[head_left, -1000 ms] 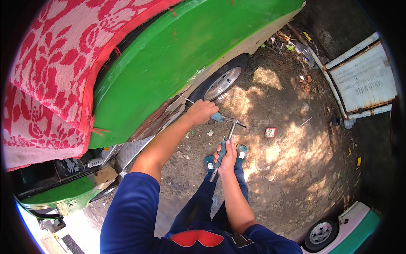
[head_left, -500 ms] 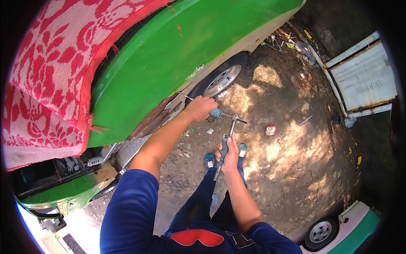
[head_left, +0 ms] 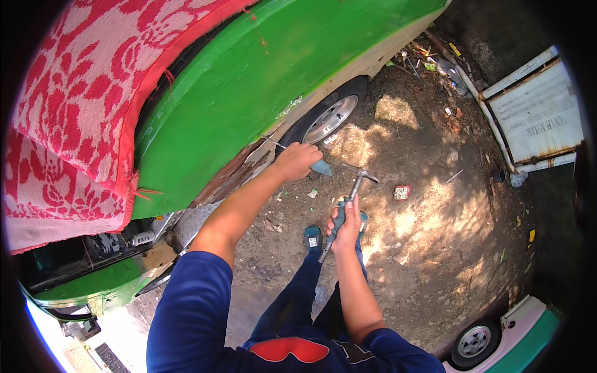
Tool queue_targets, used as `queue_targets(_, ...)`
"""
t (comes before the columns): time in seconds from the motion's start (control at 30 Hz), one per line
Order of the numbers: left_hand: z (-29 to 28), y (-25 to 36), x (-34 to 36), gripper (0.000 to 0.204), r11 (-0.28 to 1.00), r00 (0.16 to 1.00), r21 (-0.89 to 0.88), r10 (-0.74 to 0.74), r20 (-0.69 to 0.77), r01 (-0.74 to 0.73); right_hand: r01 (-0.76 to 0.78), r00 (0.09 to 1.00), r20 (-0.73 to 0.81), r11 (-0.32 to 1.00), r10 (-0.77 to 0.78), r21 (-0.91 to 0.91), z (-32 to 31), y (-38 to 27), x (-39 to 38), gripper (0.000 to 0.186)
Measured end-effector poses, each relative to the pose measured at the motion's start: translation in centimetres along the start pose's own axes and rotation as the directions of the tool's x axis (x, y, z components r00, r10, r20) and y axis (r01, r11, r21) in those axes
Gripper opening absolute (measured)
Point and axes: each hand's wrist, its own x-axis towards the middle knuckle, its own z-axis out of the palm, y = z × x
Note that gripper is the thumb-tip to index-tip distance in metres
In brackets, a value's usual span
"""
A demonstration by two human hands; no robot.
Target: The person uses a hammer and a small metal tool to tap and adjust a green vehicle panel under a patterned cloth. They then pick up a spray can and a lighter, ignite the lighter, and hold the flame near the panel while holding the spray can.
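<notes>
A screwdriver-like tool with a thin metal shaft and blue-grey handle [head_left: 321, 168] is wrapped in my left hand [head_left: 295, 163]. Its shaft reaches up and left to the rusted lower edge [head_left: 231, 173] of a green car body [head_left: 273, 68]; whether the tip touches there, I cannot tell. In front of me, my right hand [head_left: 347, 225] closes round the grip of a metal hammer [head_left: 356, 186] with a slim, pick-like head. The hammer's head sits to the right of the handle's end, with a gap between them.
A car wheel [head_left: 329, 118] stands just beyond my left hand. A red-patterned towel [head_left: 74, 118] drapes over the car at left. A small box [head_left: 402, 193] lies on the dirt ground. White metal sign [head_left: 538, 112] at right; another vehicle's wheel [head_left: 474, 343] at lower right.
The hammer's head has swung away to the right from the tool's handle end, along with my right hand. My left hand keeps its hold at nearly the same place.
</notes>
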Motion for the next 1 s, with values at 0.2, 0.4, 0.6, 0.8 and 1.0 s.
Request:
queue_targets(0.2,0.8,-0.2,-0.7,0.029,1.000,1.000,0.003,0.020,-0.021,-0.020,0.149,0.982,-0.137,0.975,-0.127,0.167,-0.7,-0.9,-0.4,0.058)
queue_targets(0.4,0.4,-0.1,-0.5,0.030,1.000,1.000,-0.017,-0.010,-0.016,0.010,0.029,0.999,-0.031,0.997,-0.032,-0.075,-1.3,-0.3,0.0,0.059)
queue_targets(0.6,0.3,-0.2,-0.3,0.032,0.999,0.999,-0.035,-0.041,-0.018,0.040,-0.058,0.997,0.029,0.976,0.065,-0.209,-1.3,-1.8,0.1,0.057)
queue_targets(0.8,-1.1,0.1,-0.3,0.035,0.998,0.990,-0.058,-0.044,-0.136,0.036,0.124,0.992,0.003,0.978,-0.125,-0.168,-3.2,-5.4,1.2,0.058)
queue_targets(1.0,-1.4,1.0,-3.4,0.034,0.987,0.963,-0.153,-0.088,-0.253,0.050,0.107,0.993,-0.015,0.962,-0.114,-0.252,-4.0,-6.7,-0.4,0.059)
